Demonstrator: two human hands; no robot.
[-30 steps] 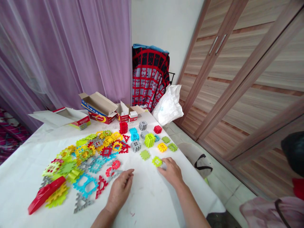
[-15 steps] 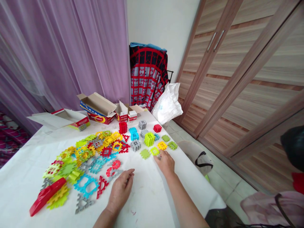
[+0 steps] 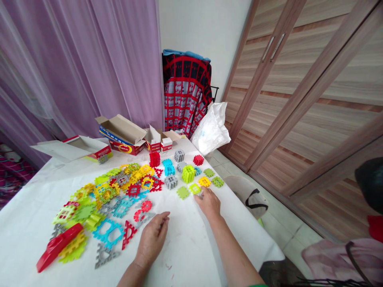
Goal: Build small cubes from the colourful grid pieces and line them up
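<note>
My right hand (image 3: 210,202) is over the table, its fingertips at the near edge of a lime-green square window tile (image 3: 195,189). Its thumb and fingers look apart, and the tile lies flat. A plain green tile (image 3: 182,192) lies to its left, and a yellow tile (image 3: 204,181) just beyond. Behind them stands a lime-green stack of tiles (image 3: 188,174), with a grey stack (image 3: 170,182) to its left. My left hand (image 3: 153,237) rests on the cloth, fingers loosely bent and nothing visible in them, near the pile of mixed interlocking pieces (image 3: 122,207).
Opened cardboard boxes (image 3: 122,130) stand along the back of the white-covered table (image 3: 185,255). Red (image 3: 154,160) and blue (image 3: 169,170) stacks stand farther back. A white plastic bag (image 3: 211,129) is at the far corner. A long red piece (image 3: 58,248) lies front left.
The camera view has shifted very slightly. Both hands and the pieces stay in about the same places.
</note>
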